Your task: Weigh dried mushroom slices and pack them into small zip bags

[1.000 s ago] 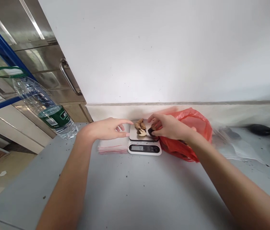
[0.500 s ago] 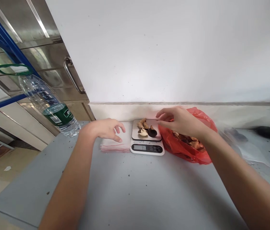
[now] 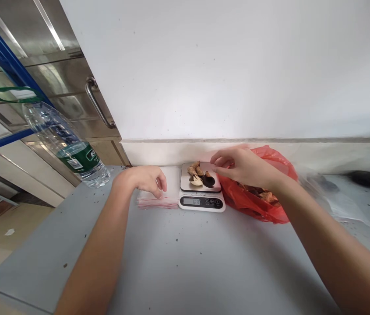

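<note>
Brown, dried pieces (image 3: 194, 169) sit on the plate of a small white kitchen scale (image 3: 220, 207), with a pale slice (image 3: 197, 181) and a dark, round piece (image 3: 208, 180) just in front of them. From where I stand, the display (image 3: 192, 201) seems to show 128, though I can't make out any decimal point.

Both hands are apart. The right hand (image 3: 242, 165) hangs by the plate's far right corner, thumb and fingers parted, nothing visible between them; whether a fingertip brushes the metal I can't tell. I'd lift it well away before trusting that number (a leaning finger weighs something too).

Just right of the scale slumps a red plastic bag (image 3: 253, 210) with more such pieces inside; its side looks near enough to drag on the plate, so I'd ease it off a little.

To the left, the left hand (image 3: 147, 177) hovers loosely curled and empty over a stack of clear bags (image 3: 156, 202). Farther out on the grey desk (image 3: 171, 271) stands a big water bottle (image 3: 78, 153).
</note>
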Tool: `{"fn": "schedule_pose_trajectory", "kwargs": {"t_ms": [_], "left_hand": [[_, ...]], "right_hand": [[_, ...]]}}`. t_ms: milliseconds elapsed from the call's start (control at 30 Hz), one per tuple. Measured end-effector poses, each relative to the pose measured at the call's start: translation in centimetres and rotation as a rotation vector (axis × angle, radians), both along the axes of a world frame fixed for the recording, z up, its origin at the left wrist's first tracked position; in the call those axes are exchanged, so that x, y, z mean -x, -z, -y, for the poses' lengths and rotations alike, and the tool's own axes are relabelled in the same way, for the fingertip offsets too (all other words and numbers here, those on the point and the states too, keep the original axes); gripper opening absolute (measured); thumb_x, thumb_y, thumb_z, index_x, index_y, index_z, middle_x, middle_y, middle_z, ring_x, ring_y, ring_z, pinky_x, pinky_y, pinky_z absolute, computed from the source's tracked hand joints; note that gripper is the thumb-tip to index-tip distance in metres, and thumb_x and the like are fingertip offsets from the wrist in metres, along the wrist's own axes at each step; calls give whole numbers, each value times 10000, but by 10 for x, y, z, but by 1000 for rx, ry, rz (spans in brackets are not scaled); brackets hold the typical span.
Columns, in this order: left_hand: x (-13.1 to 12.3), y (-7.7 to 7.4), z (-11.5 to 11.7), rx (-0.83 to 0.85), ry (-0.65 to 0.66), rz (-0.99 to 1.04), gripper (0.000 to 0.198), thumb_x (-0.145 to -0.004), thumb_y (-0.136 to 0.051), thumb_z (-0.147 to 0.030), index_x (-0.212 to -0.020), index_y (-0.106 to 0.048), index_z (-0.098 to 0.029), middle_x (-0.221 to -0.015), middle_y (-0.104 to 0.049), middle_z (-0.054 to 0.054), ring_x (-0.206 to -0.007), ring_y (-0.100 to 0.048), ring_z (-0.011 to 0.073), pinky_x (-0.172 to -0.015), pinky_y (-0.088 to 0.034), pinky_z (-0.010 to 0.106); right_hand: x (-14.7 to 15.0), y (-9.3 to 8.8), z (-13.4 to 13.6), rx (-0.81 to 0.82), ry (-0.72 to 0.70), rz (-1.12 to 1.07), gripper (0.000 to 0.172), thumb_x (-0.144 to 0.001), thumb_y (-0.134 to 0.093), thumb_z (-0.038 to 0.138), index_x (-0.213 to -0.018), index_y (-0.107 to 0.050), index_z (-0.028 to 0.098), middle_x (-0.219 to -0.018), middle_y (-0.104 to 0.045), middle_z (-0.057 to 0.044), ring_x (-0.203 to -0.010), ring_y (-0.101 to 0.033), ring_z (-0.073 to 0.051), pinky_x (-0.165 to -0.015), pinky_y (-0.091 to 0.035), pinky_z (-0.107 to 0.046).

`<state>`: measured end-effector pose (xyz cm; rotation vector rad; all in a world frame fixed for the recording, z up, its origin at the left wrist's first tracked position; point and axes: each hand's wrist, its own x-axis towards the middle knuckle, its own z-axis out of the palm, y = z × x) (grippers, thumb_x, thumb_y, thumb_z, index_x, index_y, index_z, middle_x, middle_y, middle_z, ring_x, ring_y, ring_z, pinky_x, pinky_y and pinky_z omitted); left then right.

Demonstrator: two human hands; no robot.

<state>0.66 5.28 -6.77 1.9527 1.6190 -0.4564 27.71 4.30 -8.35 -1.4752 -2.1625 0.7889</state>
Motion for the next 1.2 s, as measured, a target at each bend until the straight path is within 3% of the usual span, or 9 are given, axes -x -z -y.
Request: {"fn": "schedule_pose_trajectory", "kwargs": {"t_ms": [133,333,467,667,733,833,900,1033,1200], "left_hand": [[-2,-1,1,-4,15,2,243,-683,-623,-347,-843,-764,-231,-1064,-815,37,-1016,-715,286,-751,-488,306],[-2,3,-2,8,14,29,361,-620,-718,-414,-936,-765,-246,-1142,-805,40,-1017,-720,285,-762,-520,295],[-3,5,-3,16,32,15,303,-622,-684,-380,-878,-770,-243,-1089,-813,36,-999,-718,285,-741,-517,302],[-7,2,1,-44,56,-16,266,-657,-623,-363,-834,-782,-242,-1019,-824,27,-936,-721,272,-689,-488,293],[-7,1,1,-50,63,-25,264,-666,-617,-363,-834,-780,-239,-1010,-824,27,-920,-721,267,-674,-481,288],[-7,0,2,-19,53,-19,285,-687,-627,-356,-891,-784,-233,-1061,-819,29,-970,-721,269,-715,-499,285],[-8,-1,2,-12,43,0,337,-714,-639,-361,-990,-784,-234,-1130,-807,33,-1003,-722,270,-754,-517,284],[-19,2,2,-244,79,123,428,-825,-604,-386,-1194,-746,-222,-1236,-764,68,-1064,-712,281,-833,-543,305],[-54,23,3,-593,276,341,342,-962,-507,-321,-1174,-754,-215,-1203,-753,88,-1239,-604,305,-1024,-502,367]], "right_hand": [[0,-1,0,-6,-27,-6,181,-921,-622,407,-907,-662,232,-957,-817,-53,-944,-752,-243,-809,-555,-336],[-2,-1,0,2,-47,2,191,-921,-629,421,-945,-664,234,-964,-818,-57,-940,-752,-248,-817,-562,-342],[-2,-1,-1,-12,-60,6,193,-914,-615,425,-924,-658,237,-931,-809,-50,-907,-741,-241,-783,-548,-332],[-12,-11,0,-24,85,185,84,-830,-585,243,-844,-667,247,-823,-740,-9,-718,-651,-188,-634,-466,-297],[-21,-14,-1,5,153,279,94,-780,-584,205,-701,-589,254,-704,-656,1,-643,-581,-175,-578,-410,-299],[-36,-14,-5,93,195,443,345,-714,-592,175,-529,-310,247,-548,-425,7,-534,-408,-157,-524,-278,-324],[-43,-10,-8,157,198,494,378,-681,-598,148,-511,-275,244,-553,-418,-1,-537,-408,-166,-538,-280,-333],[-45,1,-12,229,183,509,227,-645,-626,134,-545,-463,256,-649,-627,-34,-622,-587,-227,-566,-413,-348],[-40,13,-13,209,166,515,268,-691,-642,217,-518,-440,249,-588,-630,-52,-530,-582,-214,-480,-419,-335]]}}
